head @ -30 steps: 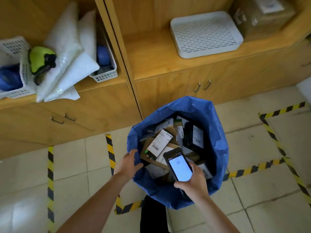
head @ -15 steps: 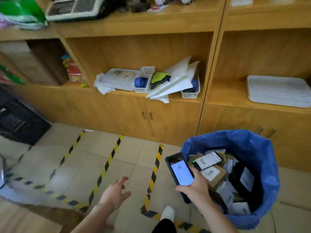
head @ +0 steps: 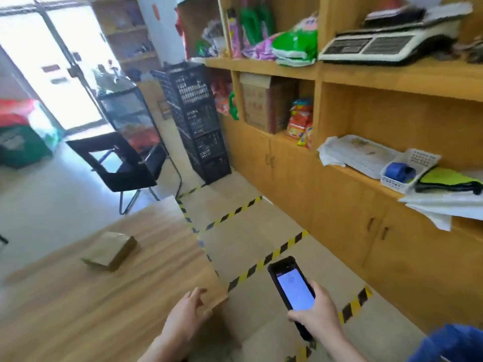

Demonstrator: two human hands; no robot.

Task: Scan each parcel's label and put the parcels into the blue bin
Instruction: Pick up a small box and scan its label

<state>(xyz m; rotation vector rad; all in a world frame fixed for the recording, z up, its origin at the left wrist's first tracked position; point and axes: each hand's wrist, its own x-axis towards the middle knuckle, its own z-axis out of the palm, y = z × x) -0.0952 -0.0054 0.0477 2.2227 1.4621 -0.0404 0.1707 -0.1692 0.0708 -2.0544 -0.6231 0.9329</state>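
View swung off the blue bin (head: 449, 343), now cut at lower right; left hand (head: 187, 313) empty, fingers loosely spread; right hand (head: 317, 316) gripping handheld scanner (head: 294, 290); next parcel (head: 109, 250) on wooden table (head: 78, 309), likely unscanned.

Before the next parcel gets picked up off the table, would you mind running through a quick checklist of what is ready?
1. Parcel within view: ok, a brown parcel lies on the wooden table.
2. Left hand free: ok, open and empty over the table's near corner.
3. Scanner ready: ok, the right hand holds the handheld scanner, screen lit.
4. Parcel's label facing up: cannot tell, the picture is blurred.
5. Blue bin nearby: ok, its rim shows at the lower right.
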